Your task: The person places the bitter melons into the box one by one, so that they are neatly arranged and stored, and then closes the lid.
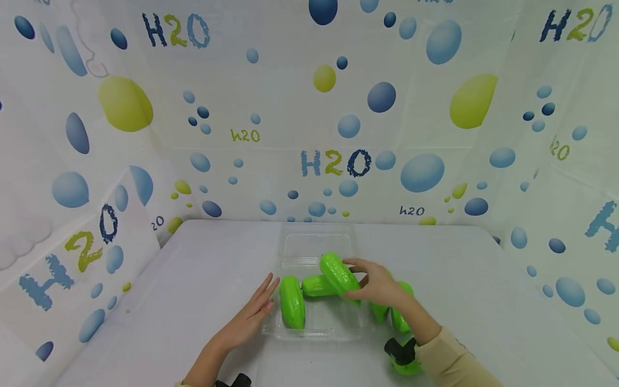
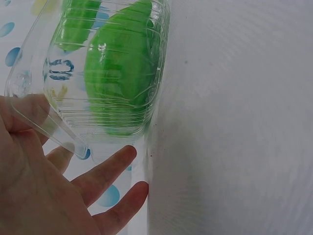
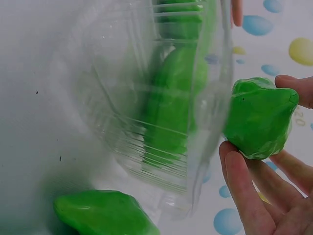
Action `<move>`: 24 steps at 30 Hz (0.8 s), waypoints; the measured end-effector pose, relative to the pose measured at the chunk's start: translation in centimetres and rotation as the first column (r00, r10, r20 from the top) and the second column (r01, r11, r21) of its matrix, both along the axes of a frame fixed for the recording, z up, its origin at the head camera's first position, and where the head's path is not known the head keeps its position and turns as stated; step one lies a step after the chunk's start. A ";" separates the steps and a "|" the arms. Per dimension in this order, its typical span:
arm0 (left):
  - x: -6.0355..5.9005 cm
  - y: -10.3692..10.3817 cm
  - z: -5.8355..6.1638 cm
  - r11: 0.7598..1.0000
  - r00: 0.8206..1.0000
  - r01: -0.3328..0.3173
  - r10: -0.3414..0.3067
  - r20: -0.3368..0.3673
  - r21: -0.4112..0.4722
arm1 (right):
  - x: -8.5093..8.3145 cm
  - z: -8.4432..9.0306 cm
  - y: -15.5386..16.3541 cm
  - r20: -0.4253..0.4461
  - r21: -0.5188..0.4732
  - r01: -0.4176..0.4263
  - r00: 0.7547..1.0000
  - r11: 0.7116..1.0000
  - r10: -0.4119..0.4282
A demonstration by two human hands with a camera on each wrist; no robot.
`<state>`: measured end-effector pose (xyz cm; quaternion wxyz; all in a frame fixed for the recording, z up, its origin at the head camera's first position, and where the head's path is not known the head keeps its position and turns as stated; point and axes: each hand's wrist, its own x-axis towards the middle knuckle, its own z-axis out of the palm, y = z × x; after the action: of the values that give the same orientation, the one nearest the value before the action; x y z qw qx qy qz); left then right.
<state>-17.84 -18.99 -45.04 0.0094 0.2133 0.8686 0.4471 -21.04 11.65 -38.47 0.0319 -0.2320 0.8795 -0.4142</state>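
Observation:
My right hand (image 1: pixel 379 284) holds a long glossy green vegetable, perhaps a toy cucumber (image 1: pixel 335 269), over the right part of a clear plastic container (image 1: pixel 333 327). The right wrist view shows thumb and fingers on opposite sides of this lobed green cucumber (image 3: pixel 261 117), outside the container's rim. Inside the container, one green cucumber (image 1: pixel 292 303) lies lengthwise at the left and another (image 1: pixel 315 286) crosswise at the back, partly hidden by the held one. My left hand (image 1: pixel 247 321) is at the container's left side, fingers extended beside its clear corner (image 2: pixel 73 142).
The container's hinged lid (image 1: pixel 316 242) lies back, away from me. Right of the container, more green cucumbers (image 1: pixel 402 318) lie on the white table (image 1: pixel 459 279), one (image 1: pixel 406 368) partly hidden by the black wrist camera. A white sheet printed with coloured drops (image 1: pixel 348 126) surrounds the table.

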 end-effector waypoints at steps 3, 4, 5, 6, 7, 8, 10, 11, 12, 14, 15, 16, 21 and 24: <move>0.0 0.0 0.1 1.000 1.000 0.000 0.000 0.003 0.004 | -0.1 -0.4 -0.2 -0.018 0.022 -0.012 1.000 1.000 0.013; 0.0 0.0 0.1 1.000 1.000 0.001 -0.001 0.004 0.006 | -0.2 -0.5 -0.3 -0.020 0.026 -0.015 1.000 1.000 0.016; 0.0 0.0 0.1 1.000 1.000 0.003 -0.003 0.008 0.006 | -0.2 -0.5 -0.4 -0.019 0.033 -0.015 1.000 0.999 0.015; 0.0 0.0 0.1 1.000 1.000 0.005 -0.005 0.008 0.004 | -0.2 -0.6 -0.5 -0.018 0.038 -0.018 1.000 0.999 0.019; 0.0 0.0 0.1 1.000 1.000 0.006 -0.006 0.017 0.006 | -0.2 -0.6 -0.6 -0.013 0.044 -0.018 1.000 0.999 0.019; -0.1 0.0 0.1 1.000 1.000 0.004 -0.004 0.022 0.002 | -0.2 -0.7 -0.7 -0.006 0.046 -0.022 1.000 0.999 0.022; 0.0 0.0 0.1 1.000 1.000 0.001 -0.001 0.020 0.000 | -0.1 -0.8 -0.9 0.010 0.051 -0.028 1.000 0.998 0.028; 0.0 0.0 0.1 1.000 1.000 0.000 0.000 0.019 -0.004 | -0.1 -0.8 -0.9 0.015 0.053 -0.035 0.999 0.998 0.034; 0.0 0.0 0.1 1.000 1.000 -0.001 0.002 0.018 -0.005 | -0.1 -0.9 -1.0 0.018 0.055 -0.044 0.999 0.997 0.043; 0.0 0.0 0.1 1.000 1.000 -0.002 0.002 0.019 -0.005 | 0.1 -1.0 -1.1 0.022 0.059 -0.064 0.998 0.996 0.063; 0.0 0.0 0.1 1.000 1.000 0.000 0.000 0.017 -0.003 | 0.1 -1.1 -1.1 0.021 0.060 -0.073 0.997 0.996 0.072; 0.0 0.0 0.1 1.000 1.000 0.002 -0.002 0.017 -0.003 | 0.1 -1.1 -1.2 0.019 0.060 -0.082 0.997 0.995 0.081; 0.0 0.0 0.1 1.000 1.000 0.009 -0.009 0.009 -0.004 | 0.4 -1.3 -1.3 0.015 0.063 -0.116 0.993 0.991 0.115; -0.1 -0.1 0.0 1.000 1.000 0.009 -0.009 0.004 -0.006 | 0.5 -1.3 -1.4 0.019 0.087 -0.143 0.990 0.986 0.142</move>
<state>-17.93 -19.08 -45.03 0.0137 0.2165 0.8690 0.4448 -20.55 10.28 -39.78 0.0774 -0.2901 0.8778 -0.3732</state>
